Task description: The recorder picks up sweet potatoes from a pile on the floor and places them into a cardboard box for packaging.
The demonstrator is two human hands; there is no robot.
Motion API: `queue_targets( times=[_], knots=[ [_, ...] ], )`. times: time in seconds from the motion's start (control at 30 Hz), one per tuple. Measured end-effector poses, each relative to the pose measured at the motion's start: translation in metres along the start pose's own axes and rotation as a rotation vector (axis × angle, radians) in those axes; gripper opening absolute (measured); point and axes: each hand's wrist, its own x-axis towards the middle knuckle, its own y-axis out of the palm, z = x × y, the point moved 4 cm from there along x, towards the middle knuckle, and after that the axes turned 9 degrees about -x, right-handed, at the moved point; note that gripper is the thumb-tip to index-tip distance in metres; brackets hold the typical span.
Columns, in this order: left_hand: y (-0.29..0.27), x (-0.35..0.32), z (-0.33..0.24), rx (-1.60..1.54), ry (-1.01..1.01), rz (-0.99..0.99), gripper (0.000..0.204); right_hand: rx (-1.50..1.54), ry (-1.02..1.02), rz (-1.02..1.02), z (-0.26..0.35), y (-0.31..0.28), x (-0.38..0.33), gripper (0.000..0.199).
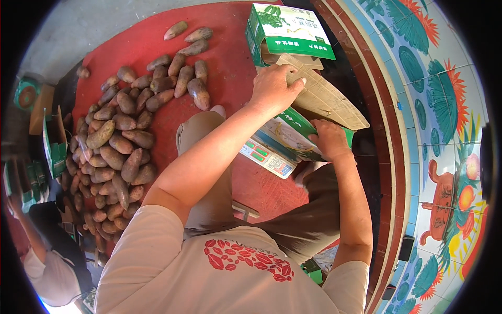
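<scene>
A green-and-white printed cardboard box [293,131] stands on a digital scale [266,158] in front of me, its brown flap [327,97] raised. My left hand [274,89] grips the far left end of that flap, the thumb along its inner side. At the box's near right edge, my right hand [332,140] is closed over the rim. The flap hides most of the inside, so I cannot tell what the box holds.
Brownish oblong root vegetables [112,152] lie heaped on the red floor [230,57] to my left. Another printed box [293,31] stands beyond mine. A painted tile wall [444,104] runs along the right. At far left, a person [52,267] is near more green boxes [55,138].
</scene>
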Motion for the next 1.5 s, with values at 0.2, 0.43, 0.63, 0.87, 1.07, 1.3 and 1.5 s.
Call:
queue_targets(
  times=[0.2, 0.43, 0.63, 0.87, 1.07, 1.3, 1.5],
  knots=[
    [0.027, -0.004, -0.015, -0.007, 0.101, 0.025, 0.036, 0.175, 0.034, -0.056, -0.004, 0.016, -0.001, 0.021],
    [0.053, -0.011, -0.014, -0.059, 0.235, 0.046, 0.03, 0.186, -0.064, -0.049, -0.001, 0.002, -0.011, 0.015],
    [0.06, -0.021, -0.022, -0.09, 0.261, 0.042, 0.029, 0.174, -0.083, -0.036, -0.006, 0.006, -0.017, 0.016],
    [0.058, -0.021, -0.015, -0.092, 0.226, 0.001, 0.024, 0.203, -0.084, 0.049, -0.003, 0.002, -0.019, 0.018],
    [0.054, -0.022, -0.018, -0.134, 0.209, -0.026, 0.022, 0.194, -0.093, 0.071, -0.002, 0.007, -0.014, 0.018],
    [0.026, -0.031, -0.015, -0.092, 0.375, -0.09, 0.02, 0.228, -0.036, 0.073, -0.008, 0.01, -0.006, 0.021],
    [-0.047, -0.047, -0.061, -0.416, 0.176, -0.089, 0.021, 0.227, 0.011, 0.158, -0.003, 0.017, -0.007, 0.025]
  ],
)
